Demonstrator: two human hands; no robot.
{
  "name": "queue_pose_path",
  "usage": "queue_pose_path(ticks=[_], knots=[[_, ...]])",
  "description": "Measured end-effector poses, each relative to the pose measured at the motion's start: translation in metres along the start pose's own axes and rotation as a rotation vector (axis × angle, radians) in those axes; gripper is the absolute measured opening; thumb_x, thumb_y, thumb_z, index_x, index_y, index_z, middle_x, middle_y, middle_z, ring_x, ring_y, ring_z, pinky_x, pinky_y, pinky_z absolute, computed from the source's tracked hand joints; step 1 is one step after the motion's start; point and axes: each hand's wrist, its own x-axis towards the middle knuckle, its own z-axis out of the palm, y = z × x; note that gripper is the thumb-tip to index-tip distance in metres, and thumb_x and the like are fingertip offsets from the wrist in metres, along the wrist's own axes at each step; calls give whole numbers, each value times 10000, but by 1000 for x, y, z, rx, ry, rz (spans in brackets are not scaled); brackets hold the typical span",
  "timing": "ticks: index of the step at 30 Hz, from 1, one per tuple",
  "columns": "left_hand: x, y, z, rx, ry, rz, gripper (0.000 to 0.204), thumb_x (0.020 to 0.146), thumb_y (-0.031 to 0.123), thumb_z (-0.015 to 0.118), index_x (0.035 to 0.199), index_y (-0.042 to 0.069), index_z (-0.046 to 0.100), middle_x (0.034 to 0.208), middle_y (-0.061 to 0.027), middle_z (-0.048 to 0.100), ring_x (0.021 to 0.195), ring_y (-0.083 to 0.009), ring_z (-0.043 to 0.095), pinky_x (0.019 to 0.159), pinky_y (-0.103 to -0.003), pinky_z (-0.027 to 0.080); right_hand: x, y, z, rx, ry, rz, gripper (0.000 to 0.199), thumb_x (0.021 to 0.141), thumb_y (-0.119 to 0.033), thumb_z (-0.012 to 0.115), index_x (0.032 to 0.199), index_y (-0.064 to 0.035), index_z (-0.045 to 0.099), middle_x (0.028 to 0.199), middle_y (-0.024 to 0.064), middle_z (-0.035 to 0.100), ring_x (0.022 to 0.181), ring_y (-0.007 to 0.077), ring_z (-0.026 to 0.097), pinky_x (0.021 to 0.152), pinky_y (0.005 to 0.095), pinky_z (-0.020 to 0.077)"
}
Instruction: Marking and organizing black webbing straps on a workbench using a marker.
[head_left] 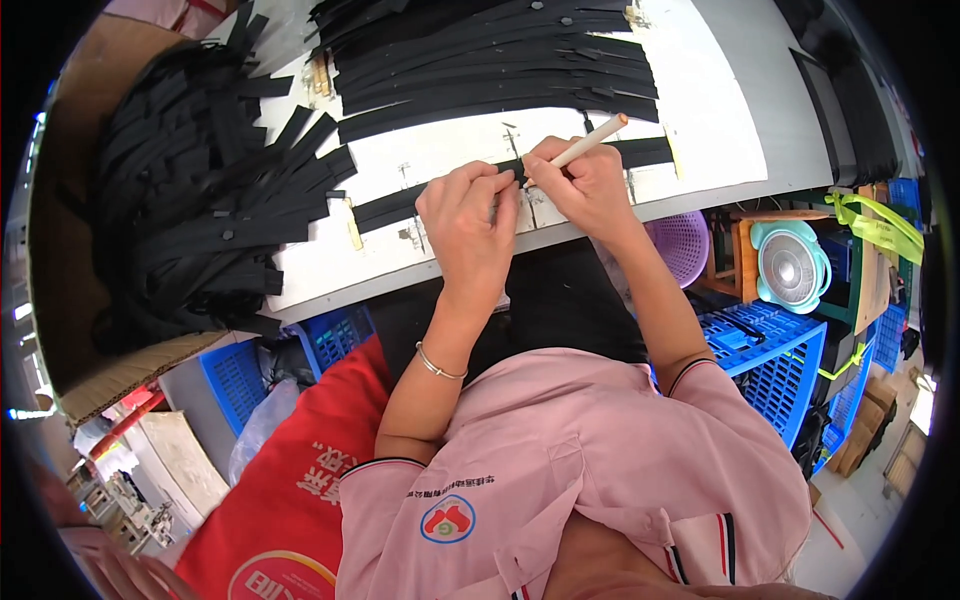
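Head view: a white pen (598,138) is gripped in the right hand (583,180), its lower end brought down to a flat black strip (645,152). The strip is laid across a white board (722,125), beneath both hands. The left hand (465,205) is rested on it, fingers narrowly gathered; pinching cannot be confirmed. Beyond the hands, similar strips (490,80) are laid in rows.

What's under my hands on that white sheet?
A black strip lies on the white sheet, showing beyond your left hand and right hand; the stretch they cover is hidden.
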Motion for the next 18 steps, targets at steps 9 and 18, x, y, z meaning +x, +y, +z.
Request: queue_pose_path(ticks=[9,18], knots=[[10,-1,-6,-9,-91,-44,79,814,103,797,878,94,752,989,-3,709,945,-220,621,899,-370,411,-7,-5,-26,359,85,132,158,919,-58,614,810,7,708,696,52,674,614,99,609,559,281,459],[13,12,-4,77,-97,-43,104,814,96,803,910,93,763,1018,-19,720,981,-236,628,923,-378,431,-5,34,-89,203,220,208,211,1022,-110,590,906,18,710,840,15,672,710,53,548,643,219,431]])
